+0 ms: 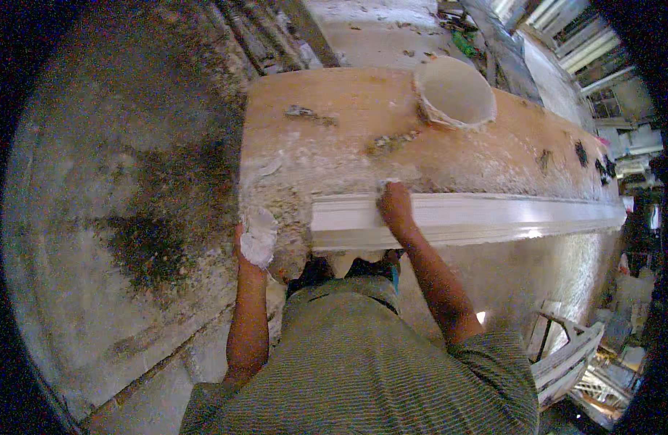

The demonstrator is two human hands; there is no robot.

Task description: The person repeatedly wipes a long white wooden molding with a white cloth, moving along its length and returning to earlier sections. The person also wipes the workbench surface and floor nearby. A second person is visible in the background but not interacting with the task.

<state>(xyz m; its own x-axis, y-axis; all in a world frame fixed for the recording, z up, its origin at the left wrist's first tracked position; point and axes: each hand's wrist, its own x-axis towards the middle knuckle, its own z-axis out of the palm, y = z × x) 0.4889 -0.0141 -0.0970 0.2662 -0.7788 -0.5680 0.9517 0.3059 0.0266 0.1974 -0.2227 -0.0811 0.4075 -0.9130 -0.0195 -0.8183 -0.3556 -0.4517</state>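
A long white ridged moulding (493, 215) lies along the near edge of a tan tabletop (334, 94). My right hand (396, 208) is closed in a fist over the moulding, a little in from its left end. Something small and whitish shows at the top of its fingers, too blurred to name. My left hand (241, 243) is beside the table's left edge, mostly hidden behind a lump of white plaster-like paste (260, 238) that it holds. A pale round bucket (456, 93) stands at the table's far side, its mouth tilted toward me.
White residue and crumbs (392, 143) are scattered over the tabletop. A stained grey floor (131, 181) with dark patches spreads to the left. At the lower right stands a worn white wooden chair or frame (566, 355). Beams (276, 36) lie beyond the table.
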